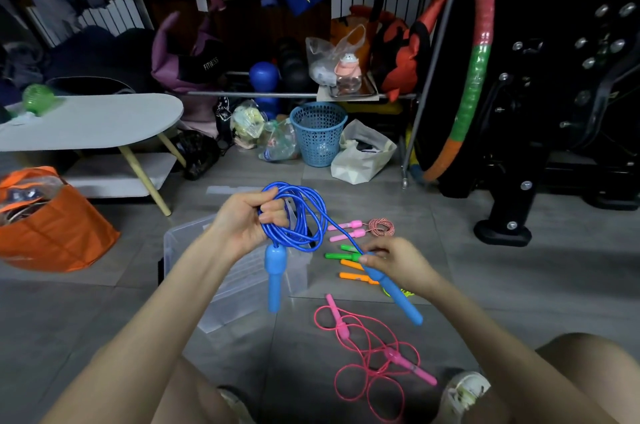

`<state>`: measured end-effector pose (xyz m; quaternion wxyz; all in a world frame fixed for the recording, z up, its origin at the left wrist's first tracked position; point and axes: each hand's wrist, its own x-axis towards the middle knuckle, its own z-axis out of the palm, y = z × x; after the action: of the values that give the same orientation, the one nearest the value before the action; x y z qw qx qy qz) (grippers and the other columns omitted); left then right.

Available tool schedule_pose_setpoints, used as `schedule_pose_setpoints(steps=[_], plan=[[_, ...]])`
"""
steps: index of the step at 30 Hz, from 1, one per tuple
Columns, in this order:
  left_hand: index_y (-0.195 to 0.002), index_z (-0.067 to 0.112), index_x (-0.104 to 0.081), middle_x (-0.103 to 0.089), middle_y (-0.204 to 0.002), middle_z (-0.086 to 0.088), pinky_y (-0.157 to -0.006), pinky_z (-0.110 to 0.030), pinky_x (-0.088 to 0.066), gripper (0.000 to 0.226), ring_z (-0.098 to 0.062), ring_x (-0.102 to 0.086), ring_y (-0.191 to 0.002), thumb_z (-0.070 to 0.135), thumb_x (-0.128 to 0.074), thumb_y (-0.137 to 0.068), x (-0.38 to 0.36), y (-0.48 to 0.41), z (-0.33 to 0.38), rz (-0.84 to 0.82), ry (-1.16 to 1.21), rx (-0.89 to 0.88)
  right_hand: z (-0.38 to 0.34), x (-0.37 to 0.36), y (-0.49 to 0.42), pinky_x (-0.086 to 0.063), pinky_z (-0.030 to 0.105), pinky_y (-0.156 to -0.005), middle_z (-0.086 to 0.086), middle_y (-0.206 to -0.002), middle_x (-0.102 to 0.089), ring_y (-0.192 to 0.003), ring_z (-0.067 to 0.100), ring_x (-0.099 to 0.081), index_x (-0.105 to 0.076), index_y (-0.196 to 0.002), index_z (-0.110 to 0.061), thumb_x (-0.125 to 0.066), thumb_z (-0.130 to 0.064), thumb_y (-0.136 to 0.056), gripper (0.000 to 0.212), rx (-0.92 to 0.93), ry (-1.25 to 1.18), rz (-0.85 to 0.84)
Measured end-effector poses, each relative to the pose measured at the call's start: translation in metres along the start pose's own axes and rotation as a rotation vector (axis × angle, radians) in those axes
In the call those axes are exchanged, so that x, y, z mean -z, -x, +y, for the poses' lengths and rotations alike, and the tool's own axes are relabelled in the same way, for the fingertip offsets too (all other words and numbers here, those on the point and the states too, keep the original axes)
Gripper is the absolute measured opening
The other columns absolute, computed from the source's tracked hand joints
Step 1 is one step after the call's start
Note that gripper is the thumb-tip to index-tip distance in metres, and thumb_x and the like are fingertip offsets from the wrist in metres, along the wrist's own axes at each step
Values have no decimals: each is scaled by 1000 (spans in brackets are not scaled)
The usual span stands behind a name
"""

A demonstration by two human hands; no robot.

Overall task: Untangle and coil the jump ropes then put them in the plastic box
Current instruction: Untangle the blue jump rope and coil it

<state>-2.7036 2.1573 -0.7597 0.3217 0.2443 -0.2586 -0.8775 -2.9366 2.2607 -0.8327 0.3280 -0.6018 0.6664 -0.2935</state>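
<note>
Fingers (273,217) of the left hand (239,226) curl round the coiled blue jump rope (306,215), the right hand (394,264) pinches one handle (398,299), other handle (274,280) dangling over the plastic box (239,288).

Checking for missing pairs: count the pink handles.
4. Two handles lie beside the coiled striped cord; two sit on the loose pink rope. The right hand may hide more.

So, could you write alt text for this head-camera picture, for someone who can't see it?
A person's left hand grips a coiled blue jump rope while the right hand pinches one of its handles, in front of a clear plastic box on the floor. A loose pink jump rope lies nearby.
</note>
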Motion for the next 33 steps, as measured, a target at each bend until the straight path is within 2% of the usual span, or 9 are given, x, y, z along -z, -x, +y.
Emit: schedule_pose_setpoints(steps=[2, 4, 8, 11, 14, 19, 21, 29, 33], plan=[[-66, 12, -41, -31, -47, 4, -39, -19, -36, 24, -6, -29, -35, 5, -63, -69, -2, 4, -3, 42, -143, 22, 0, 8, 0, -41, 26, -69, 6, -85, -68, -81, 20, -61, -72, -93, -15, -68, -25, -82, 15, 11, 129, 131], [-70, 12, -39, -30, -48, 4, -40, -17, -32, 13, -5, -27, -36, 5, -46, -78, -5, 7, -5, 58, -253, 39, -7, 21, -3, -45, 27, -71, 0, -82, -71, -77, 13, -62, -73, -90, -25, -71, -32, -78, 14, -7, -2, 342], [-67, 14, -36, -27, -47, 4, -40, -18, -26, 28, -5, -22, -36, -3, -40, -90, -3, 8, -13, 111, -622, 56, -34, 50, -14, -49, 14, -63, -2, -80, -68, -65, -5, -58, -69, -95, -15, -68, -12, -82, 14, 54, -514, 548], [-64, 17, -32, -22, -48, 3, -39, -18, -25, 35, -7, -18, -37, 17, -41, -98, -9, 5, -23, 112, -871, 62, -55, 57, -24, -50, 11, -64, -5, -79, -66, -64, -10, -59, -68, -99, -9, -65, -6, -83, 16, 135, -598, 623], [-61, 15, -34, -19, -45, 4, -38, -16, -23, 44, -8, -14, -37, 35, -30, -101, -21, 4, -32, 64, -834, 102, -72, 54, -37, -50, 14, -73, -6, -83, -67, -72, -6, -60, -68, -96, -14, -65, -6, -83, 15, 178, -623, 693], [-66, 14, -36, -18, -45, 4, -41, -20, -21, 39, -8, -15, -37, 32, -31, -100, -31, 4, -33, 10, -820, 108, -80, 50, -59, -56, 22, -62, 7, -84, -65, -69, 7, -63, -65, -100, 0, -59, -9, -89, 16, 73, -938, 548], [-65, 15, -36, -18, -44, 5, -40, -20, -21, 39, -8, -15, -36, 33, -32, -100, -29, 3, -29, 25, -825, 83, -76, 47, -61, -56, 24, -55, 13, -82, -63, -61, 10, -65, -64, -92, 1, -57, -8, -90, 11, -2, -1005, 473], [-70, 17, -31, -22, -44, 6, -37, -17, -20, 33, -6, -18, -34, 31, -42, -98, -24, -6, -24, 167, -1011, -62, -66, 44, -62, -54, 25, -46, 17, -79, -62, -48, 10, -64, -61, -88, 6, -57, -9, -91, 16, -137, -853, 481], [-75, 16, -31, -25, -45, 4, -34, -15, -22, 27, -6, -20, -33, 24, -45, -97, -29, -14, -27, 162, -957, -126, -70, 35, -61, -57, 31, -47, 20, -80, -62, -46, 16, -64, -58, -79, 3, -56, -9, -91, 17, -223, -864, 327]])
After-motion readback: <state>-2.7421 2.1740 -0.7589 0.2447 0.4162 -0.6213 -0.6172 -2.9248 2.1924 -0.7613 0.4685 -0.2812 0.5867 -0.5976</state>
